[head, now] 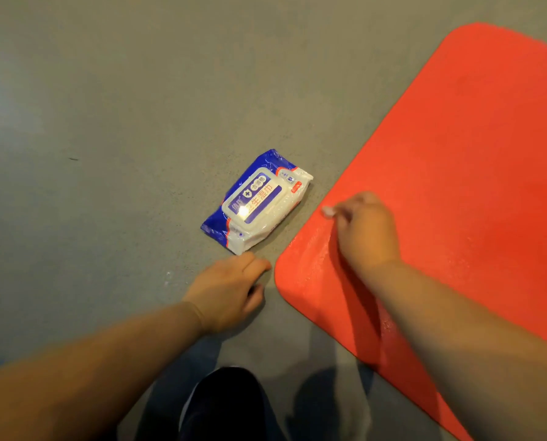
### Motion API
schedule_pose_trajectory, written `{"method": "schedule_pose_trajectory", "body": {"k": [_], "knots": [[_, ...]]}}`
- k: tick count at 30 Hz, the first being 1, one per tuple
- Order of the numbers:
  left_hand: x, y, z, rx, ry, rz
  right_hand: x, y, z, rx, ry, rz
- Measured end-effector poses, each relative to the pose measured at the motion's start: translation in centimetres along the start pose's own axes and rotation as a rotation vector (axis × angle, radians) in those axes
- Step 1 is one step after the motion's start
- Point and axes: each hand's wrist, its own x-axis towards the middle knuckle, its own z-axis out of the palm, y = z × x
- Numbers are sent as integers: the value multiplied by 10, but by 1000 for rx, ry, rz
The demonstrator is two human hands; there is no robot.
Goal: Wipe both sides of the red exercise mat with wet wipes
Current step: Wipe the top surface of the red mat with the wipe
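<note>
The red exercise mat [463, 173] lies flat on the grey floor, filling the right side of the head view; its near left corner glistens wet. My right hand [366, 232] rests on the mat by its left edge, fingers curled round a small white wet wipe [327, 211], of which only a bit shows past the fingertips. A blue and white pack of wet wipes [256, 202] lies on the floor left of the mat, lid closed. My left hand [230, 291] is low over the floor between the pack and the mat's corner, fingers loosely curled, holding nothing.
Bare grey floor [106, 122] stretches to the left and far side. My dark shoe [227, 405] and trouser legs are at the bottom edge, just short of the mat's near edge.
</note>
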Motion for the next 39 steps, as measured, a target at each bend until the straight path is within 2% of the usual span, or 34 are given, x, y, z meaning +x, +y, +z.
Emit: {"method": "schedule_pose_trajectory", "body": {"k": [1, 2, 4, 7, 8, 10, 13, 15, 20, 22, 23, 24, 26, 27, 28, 30, 33, 35, 36, 37, 39], "knots": [[4, -2, -2, -2, -3, -14, 9, -2, -3, 7, 23, 105], [8, -3, -3, -18, -12, -38, 7, -6, 1, -3, 24, 119], [11, -4, -6, -30, -23, -63, -26, -27, 15, 3, -51, -75], [12, -1, -5, -29, -4, -72, -85, -48, 25, 35, -287, -422], [12, -1, -4, -35, 10, -71, -80, -40, 24, 39, -291, -487], [12, -2, -2, -33, 45, -51, -39, -20, 18, 1, -176, -396], [14, 1, -6, 1, -67, -87, 28, 11, -1, -126, 19, -47], [19, 4, -11, 6, -109, -120, 23, 4, 0, -107, 13, -13], [27, 10, -10, -28, -90, -182, -89, -29, 11, 39, -339, -491], [28, 9, -8, -29, -72, -179, -78, -17, 9, -19, -415, -583], [28, 9, -8, -24, -70, -179, -57, -9, 7, -37, -370, -527], [28, 9, -8, -23, -83, -182, -30, 0, 3, -58, -255, -418], [30, 9, -10, -20, -127, -195, 24, 21, -10, -96, -47, -136], [32, 10, -13, -24, -149, -198, 38, 27, -15, -123, 0, -26], [34, 11, -14, -30, -167, -195, 40, 26, -15, -138, 3, 9], [36, 12, -18, -41, -184, -184, 7, 11, -7, -138, -93, -61], [35, 14, -18, -38, -158, -190, -84, -15, 7, 31, -275, -329], [33, 13, -16, -31, -131, -202, -102, -11, 9, 36, -351, -482], [33, 13, -15, -37, -128, -208, -91, -5, 8, 18, -332, -491], [32, 14, -16, -43, -133, -210, -71, -1, 5, 11, -266, -424], [32, 14, -16, -47, -164, -213, -19, 13, -8, -27, -48, -153]]}}
